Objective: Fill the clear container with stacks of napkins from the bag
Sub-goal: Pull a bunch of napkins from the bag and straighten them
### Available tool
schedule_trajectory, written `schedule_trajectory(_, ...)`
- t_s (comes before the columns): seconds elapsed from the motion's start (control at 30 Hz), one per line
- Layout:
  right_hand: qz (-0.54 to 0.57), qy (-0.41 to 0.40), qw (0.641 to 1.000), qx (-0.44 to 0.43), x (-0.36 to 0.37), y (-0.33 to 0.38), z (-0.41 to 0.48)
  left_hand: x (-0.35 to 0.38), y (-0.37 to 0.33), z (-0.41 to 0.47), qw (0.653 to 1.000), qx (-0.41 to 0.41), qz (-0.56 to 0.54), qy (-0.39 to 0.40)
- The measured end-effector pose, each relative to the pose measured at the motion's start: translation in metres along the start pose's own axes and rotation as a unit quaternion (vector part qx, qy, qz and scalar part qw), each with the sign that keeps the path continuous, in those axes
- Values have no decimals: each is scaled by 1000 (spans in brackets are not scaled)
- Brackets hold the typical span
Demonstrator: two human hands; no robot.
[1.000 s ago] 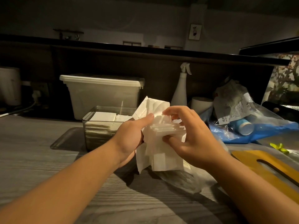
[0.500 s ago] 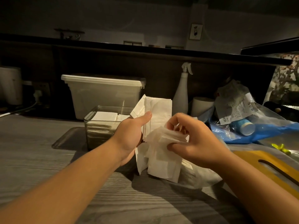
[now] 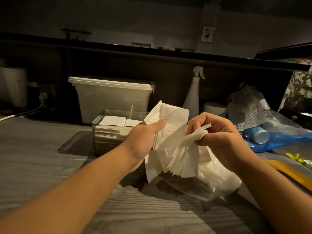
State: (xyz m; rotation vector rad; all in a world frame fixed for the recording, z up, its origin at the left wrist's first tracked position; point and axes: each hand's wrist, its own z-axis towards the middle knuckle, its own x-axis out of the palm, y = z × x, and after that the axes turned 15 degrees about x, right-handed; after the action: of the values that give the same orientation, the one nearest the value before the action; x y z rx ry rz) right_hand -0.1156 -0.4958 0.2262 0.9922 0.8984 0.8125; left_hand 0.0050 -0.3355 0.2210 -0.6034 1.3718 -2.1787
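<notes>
Napkins, left bundle: white folded paper napkins [image 3: 172,119] stand upright above the table. On my feed the left hand [image 3: 143,141] grips them, with the thumb laid across the front and the fingers hidden behind.
Napkins, right bundle: a thinner sheaf of white napkins [image 3: 182,152] hangs fanned out downward from the right hand [image 3: 221,137], pinched at its top edge between the thumb and curled fingers. I cannot tell whether its lower edges touch the left bundle or only overlap it in view.
Container: the rectangular clear plastic container [image 3: 109,126] sits on the table just behind the left hand, with flat white napkin stacks [image 3: 113,119] inside, up near its rim.
Bag: a crumpled clear plastic bag [image 3: 216,181] lies on the table under the right hand and the hanging sheaf, and I can see white paper through it.
Table: grey wood-grain tabletop [image 3: 50,166], with both forearms reaching over it.
Behind: a translucent white lidded storage tub [image 3: 111,98] stands directly behind the container. A white spray bottle [image 3: 192,97] and a white paper roll [image 3: 214,108] stand to its right against the dark wall.
Right side: a blue white-capped bottle [image 3: 260,135] lies in a blue and clear plastic bag [image 3: 283,139], and a yellow board [image 3: 290,173] sits at the edge of my view.
</notes>
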Motion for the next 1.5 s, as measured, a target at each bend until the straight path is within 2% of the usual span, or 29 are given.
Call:
schedule_trajectory(0.1, -13, -42, 999, 2, 0, -3, 2, 1, 0, -1, 1000, -6, 18, 18)
schedule_trajectory(0.23, -10, -88, 995, 47, -1, -11, 5, 2, 2, -2, 999, -18, 40, 24)
schedule_trajectory(0.43, 19, -105, 989, 104, -4, -16, 8, 2, 6, 0, 993, -10, 115, 30)
schedule_trajectory(0.63, 37, -129, 982, 130, -4, -17, 9, 2, 1, -2, 996, -16, 74, 43)
schedule_trajectory(0.77, 48, -151, 975, 153, -3, -16, 10, 0, 5, -1, 991, -6, 114, 68)
schedule_trajectory(1.07, 36, -154, 971, 182, 0, -17, 11, 1, 13, 3, 982, 9, 189, 10)
schedule_trajectory(1.2, 35, -161, 966, 197, 0, -17, 11, -2, 16, 4, 983, 22, 182, -25)
schedule_trajectory(1.37, 43, -116, 962, 243, 2, -20, 11, -6, 12, 6, 980, 59, 182, -60)
schedule_trajectory(1.5, 18, -124, 963, 240, 3, -17, 11, -7, 8, 4, 978, 86, 184, -52)
